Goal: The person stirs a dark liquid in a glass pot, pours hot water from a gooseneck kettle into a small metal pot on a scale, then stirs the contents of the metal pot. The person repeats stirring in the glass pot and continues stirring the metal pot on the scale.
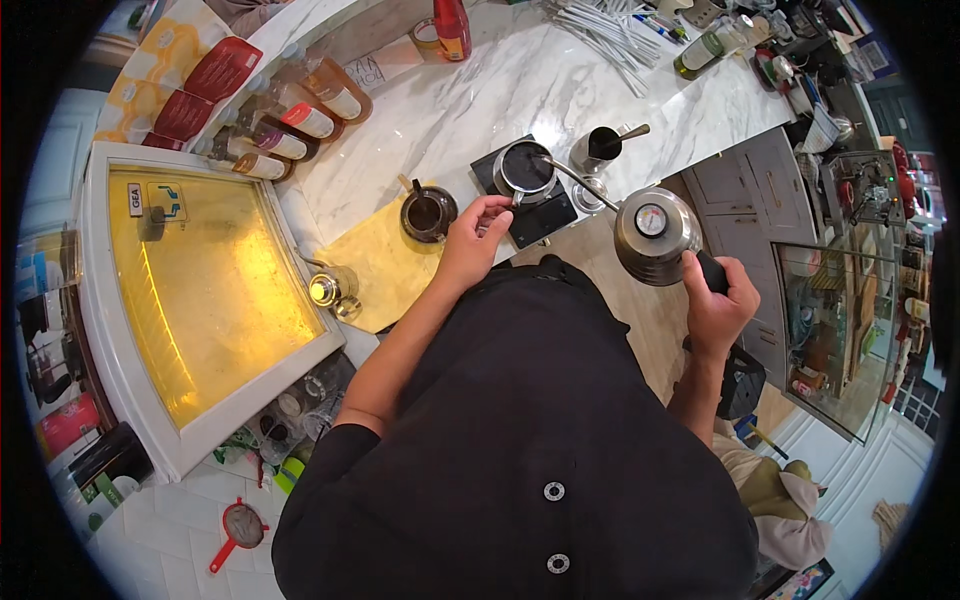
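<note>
My right hand (718, 300) grips the black handle of a steel gooseneck kettle (654, 240) with a dial thermometer in its lid. The kettle's spout tip reaches over a steel coffee dripper (526, 169) holding dark contents. That dripper stands above a black digital scale (546, 220) on the marble counter. My left hand (472, 244) is at the dripper's small handle, fingers curled; whether they grip it cannot be told. Left of that hand, a round dark glass pot (427, 215) with a spoon or stick in it rests on a yellow-lit part of the counter.
A steel cup (598, 150) with a spoon and a small glass (589, 193) stand near the counter's edge. Syrup bottles (330, 90) line the left, beside a glass-topped freezer (210, 285). Wrapped straws (604, 34) lie at the back. Grey cabinets (761, 187) stand right.
</note>
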Tool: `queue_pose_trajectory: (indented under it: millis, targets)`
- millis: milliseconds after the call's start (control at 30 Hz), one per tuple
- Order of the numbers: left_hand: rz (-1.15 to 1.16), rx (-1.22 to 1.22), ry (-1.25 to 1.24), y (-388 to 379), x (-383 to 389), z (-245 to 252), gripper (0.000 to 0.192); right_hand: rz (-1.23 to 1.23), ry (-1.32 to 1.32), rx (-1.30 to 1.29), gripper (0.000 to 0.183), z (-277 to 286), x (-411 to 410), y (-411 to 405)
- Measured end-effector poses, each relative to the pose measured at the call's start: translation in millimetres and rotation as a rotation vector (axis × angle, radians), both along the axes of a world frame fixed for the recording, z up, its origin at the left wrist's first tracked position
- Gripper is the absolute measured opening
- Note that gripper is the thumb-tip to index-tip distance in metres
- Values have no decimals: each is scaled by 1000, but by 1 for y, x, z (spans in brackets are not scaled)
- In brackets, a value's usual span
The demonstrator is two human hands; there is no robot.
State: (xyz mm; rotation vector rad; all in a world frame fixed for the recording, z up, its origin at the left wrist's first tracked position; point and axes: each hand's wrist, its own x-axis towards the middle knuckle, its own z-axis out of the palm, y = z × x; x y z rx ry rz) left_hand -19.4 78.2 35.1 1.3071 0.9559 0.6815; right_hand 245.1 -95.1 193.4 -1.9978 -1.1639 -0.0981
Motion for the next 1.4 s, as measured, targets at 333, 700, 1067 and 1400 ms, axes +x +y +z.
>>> queue_pose_trajectory:
  millis: [333, 700, 1067, 1400]
  targets:
    - [2, 0, 16, 0, 0, -3, 28, 24, -14, -23, 28, 2, 1, -6]
    - [8, -17, 20, -2, 0, -2, 28, 57, 37, 2, 28, -4, -5, 4]
    - [19, 0, 2, -5, 0, -4, 28, 11, 3, 16, 27, -8, 1, 1]
    - [31, 8, 6, -6, 1, -4, 28, 30, -10, -9, 28, -2, 1, -8]
